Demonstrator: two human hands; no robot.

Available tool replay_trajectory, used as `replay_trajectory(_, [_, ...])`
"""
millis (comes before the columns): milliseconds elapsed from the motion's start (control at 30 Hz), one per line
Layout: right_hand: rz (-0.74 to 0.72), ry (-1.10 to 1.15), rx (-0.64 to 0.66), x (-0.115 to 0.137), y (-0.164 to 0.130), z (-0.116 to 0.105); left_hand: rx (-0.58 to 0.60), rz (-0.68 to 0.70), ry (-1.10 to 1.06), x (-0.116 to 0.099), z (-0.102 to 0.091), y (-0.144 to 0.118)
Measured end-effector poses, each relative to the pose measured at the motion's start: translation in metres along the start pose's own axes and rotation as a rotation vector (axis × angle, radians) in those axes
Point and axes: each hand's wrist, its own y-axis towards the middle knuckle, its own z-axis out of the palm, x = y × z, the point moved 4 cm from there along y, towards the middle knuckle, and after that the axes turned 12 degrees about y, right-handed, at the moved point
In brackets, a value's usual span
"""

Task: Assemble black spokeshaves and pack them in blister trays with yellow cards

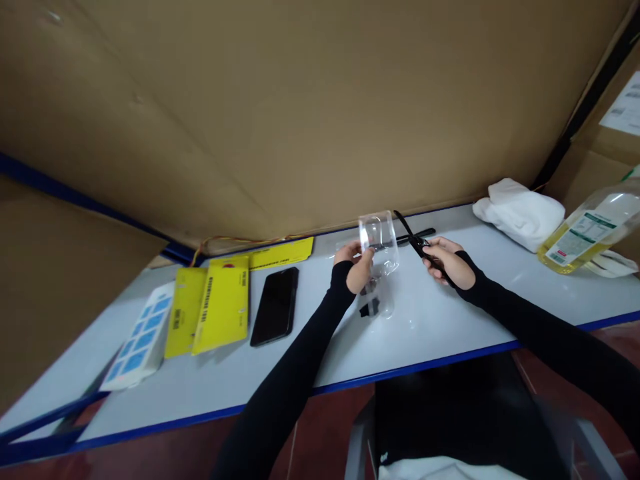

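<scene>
My left hand [356, 265] pinches a clear plastic blister shell [381, 233] and holds it upright over the table. Another clear plastic part hangs or lies just below, with a small black piece [370, 307] seen at it; whether the two plastic parts are joined I cannot tell. In my right hand [447, 259], fingers closed, is a slim black tool [411, 233] with long thin arms that cross like scissors. One arm points up and away; another reaches left, toward the blister shell. Its exact kind is unclear.
Left of my hands lie a black phone [275, 307], yellow printed cards [224, 303] and a white pack with blue squares [143, 339]. To the right are a white cloth bundle [523, 212] and a tilted bottle of yellow liquid [590, 230]. Cardboard walls [320, 113] enclose the table [425, 333].
</scene>
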Motion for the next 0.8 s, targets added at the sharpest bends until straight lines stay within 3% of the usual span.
replay_trajectory(133, [-0.208, -0.064, 0.054, 0.009, -0.007, 0.003, -0.049, -0.103, -0.118, 0.002, 0.009, -0.008])
replay_trajectory(333, [-0.569, -0.434, -0.032, 0.017, -0.014, -0.004, 0.159, -0.128, -0.181, 0.005, 0.03, -0.034])
replay_trajectory(567, [-0.542, -0.415, -0.015, 0.022, -0.01, -0.01, 0.114, -0.071, -0.134, 0.003, 0.025, -0.032])
replay_trajectory(700, [-0.522, -0.31, 0.096, 0.029, -0.014, -0.005, 0.05, -0.031, -0.015, 0.0, 0.023, -0.028])
replay_trajectory(800, [-0.499, -0.287, 0.231, 0.037, -0.017, -0.005, 0.218, -0.102, 0.035, -0.002, 0.026, -0.028])
